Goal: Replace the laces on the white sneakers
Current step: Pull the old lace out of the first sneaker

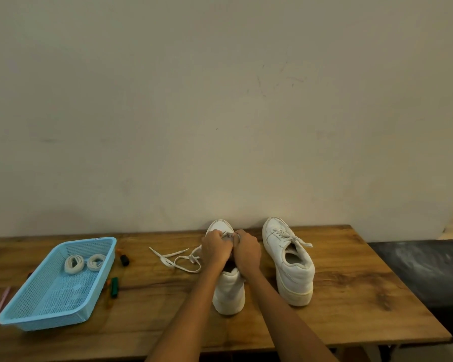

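I had the near sneaker (229, 291) standing on the worktop (351, 296) with its heel toward me and its toe pointing at the wall, so the eyelet rows ran straight away from me and both hands could meet over the tongue. My left hand (216, 248) and my right hand (247, 250) were both curled over the front of the lacing, and each grip looked narrow, pinched on the old lace (179, 257) near the lowest eyelets, though the fingertips themselves were hidden behind my knuckles. The freed length of that lace trailed in loose loops off to the left of the shoe, out of the way of my hands. I judged I was partway through unthreading this shoe. The other sneaker (290, 259) stood just to the right, still laced, its bow hanging loose. The two coiled new laces (85, 262) waited in the blue basket (50, 317) at the left end of the worktop, near enough to reach once the old lace was out.
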The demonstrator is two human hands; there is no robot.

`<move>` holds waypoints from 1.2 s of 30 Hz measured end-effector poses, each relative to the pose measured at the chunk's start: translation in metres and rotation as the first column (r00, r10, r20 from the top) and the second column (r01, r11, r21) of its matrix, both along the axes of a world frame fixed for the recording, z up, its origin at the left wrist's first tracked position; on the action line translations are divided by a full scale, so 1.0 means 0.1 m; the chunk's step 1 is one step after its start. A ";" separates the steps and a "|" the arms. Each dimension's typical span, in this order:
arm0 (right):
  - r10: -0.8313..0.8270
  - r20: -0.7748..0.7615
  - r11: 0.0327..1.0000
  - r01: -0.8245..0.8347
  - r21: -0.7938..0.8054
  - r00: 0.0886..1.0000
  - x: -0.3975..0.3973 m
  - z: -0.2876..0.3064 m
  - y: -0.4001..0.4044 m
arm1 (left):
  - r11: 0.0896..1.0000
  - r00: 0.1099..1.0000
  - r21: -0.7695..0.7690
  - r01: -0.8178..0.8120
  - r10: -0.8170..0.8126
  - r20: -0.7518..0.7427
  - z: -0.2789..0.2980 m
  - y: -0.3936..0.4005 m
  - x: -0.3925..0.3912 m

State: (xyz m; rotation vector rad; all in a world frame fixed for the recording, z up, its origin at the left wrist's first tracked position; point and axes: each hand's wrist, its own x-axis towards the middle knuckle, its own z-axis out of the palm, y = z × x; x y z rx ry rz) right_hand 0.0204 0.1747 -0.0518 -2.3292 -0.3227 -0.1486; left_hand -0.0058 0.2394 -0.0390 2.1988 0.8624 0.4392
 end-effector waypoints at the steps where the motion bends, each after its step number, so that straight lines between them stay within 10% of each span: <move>1: 0.006 0.013 1.000 -0.006 -0.027 1.000 -0.01 0.00 0.00 | 0.999 0.998 0.010 -0.046 0.046 -0.041 -0.01 0.02 -0.02; 7: 0.025 0.041 0.997 -0.022 -0.069 0.999 -0.02 0.01 -0.02 | 0.921 0.906 -0.220 -0.321 0.232 -0.353 -0.09 0.11 0.04; 13: 0.027 0.053 0.998 -0.023 -0.066 0.998 -0.03 0.02 -0.02 | 0.982 0.987 -0.099 -0.161 0.159 -0.020 -0.11 0.11 -0.07; 18: 0.114 0.089 0.978 -0.096 -0.184 0.990 -0.03 0.06 0.00 | 0.975 0.976 -0.063 -0.214 0.210 -0.065 -0.12 0.09 -0.03; 22: 0.393 0.273 0.644 -0.051 -0.763 0.878 -0.03 0.13 0.12 | 0.975 0.971 -0.030 -0.220 0.217 -0.097 -0.10 0.09 -0.04; 25: 0.442 0.259 0.488 0.012 -0.873 0.859 0.00 0.13 0.16 | 0.962 0.968 -0.111 -0.250 0.245 -0.056 -0.10 0.11 -0.05; 36: 0.015 0.319 0.939 0.096 -0.329 0.948 -0.01 0.14 0.05 | 0.923 0.957 -0.255 -0.288 0.288 -0.036 -0.03 0.11 -0.13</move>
